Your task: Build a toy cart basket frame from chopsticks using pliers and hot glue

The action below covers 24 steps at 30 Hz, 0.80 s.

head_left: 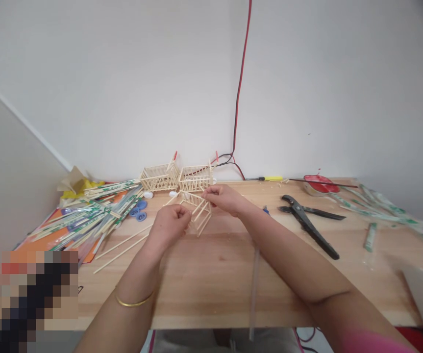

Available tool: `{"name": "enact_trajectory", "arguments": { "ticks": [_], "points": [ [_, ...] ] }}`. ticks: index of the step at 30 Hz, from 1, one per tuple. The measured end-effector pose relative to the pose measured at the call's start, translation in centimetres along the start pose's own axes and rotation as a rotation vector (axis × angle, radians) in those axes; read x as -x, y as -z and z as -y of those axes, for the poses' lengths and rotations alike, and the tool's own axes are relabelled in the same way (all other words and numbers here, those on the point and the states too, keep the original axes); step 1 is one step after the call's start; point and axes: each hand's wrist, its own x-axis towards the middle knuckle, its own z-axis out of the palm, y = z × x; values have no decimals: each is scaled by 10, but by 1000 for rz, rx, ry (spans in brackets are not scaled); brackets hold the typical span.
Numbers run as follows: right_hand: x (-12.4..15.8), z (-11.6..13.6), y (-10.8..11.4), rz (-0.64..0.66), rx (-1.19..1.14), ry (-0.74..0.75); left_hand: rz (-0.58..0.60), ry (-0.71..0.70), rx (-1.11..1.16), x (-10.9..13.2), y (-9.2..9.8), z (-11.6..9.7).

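In the head view, a small open frame of thin wooden sticks (203,221) is tilted between my two hands above the table. My left hand (169,225) is closed at its left side, fingertips pinched; part of the frame is hidden behind them. My right hand (223,200) pinches the frame's upper right corner between thumb and fingers. Just behind stand two stick-built models, a left one (159,178) and a right one (195,179), each with a red tip sticking up. Two long loose sticks (123,243) lie beside my left wrist.
Wrapped chopsticks (97,215) are heaped at the left, near blue wheels (141,215). Black-handled pliers (307,223) lie right of my right forearm. Farther back are a red-lined bowl (320,185) and a yellow-handled tool (273,178). Torn wrappers (391,213) spread at the right. A clear stick (254,294) overhangs the front edge.
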Motion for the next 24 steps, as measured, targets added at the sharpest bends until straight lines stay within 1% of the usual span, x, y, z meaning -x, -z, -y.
{"name": "enact_trajectory", "arguments": {
  "ticks": [3, 7, 11, 13, 15, 18, 20, 22, 24],
  "points": [
    [0, 0, 3, 15, 29, 8, 3, 1, 2, 1, 1, -1],
    [5, 8, 11, 68, 78, -3, 25, -7, 22, 2, 4, -1],
    [15, 18, 22, 181, 112, -2, 106, -12, 111, 1, 8, 2],
    [19, 20, 28, 238, 106, -4, 130, -10, 138, 0, 9, 4],
    [22, 21, 33, 267, 102, -7, 142, -6, 145, -1, 10, 7],
    [26, 19, 38, 281, 91, -17, 129, -11, 156, -3, 13, 10],
    [30, 16, 39, 277, 77, -34, 111, -15, 203, -5, 16, 11],
    [34, 12, 39, 253, 59, -57, 99, -2, 308, -6, 19, 11],
    [39, 8, 38, 224, 28, -87, 115, 1, 461, -7, 21, 11]
  ]
}}
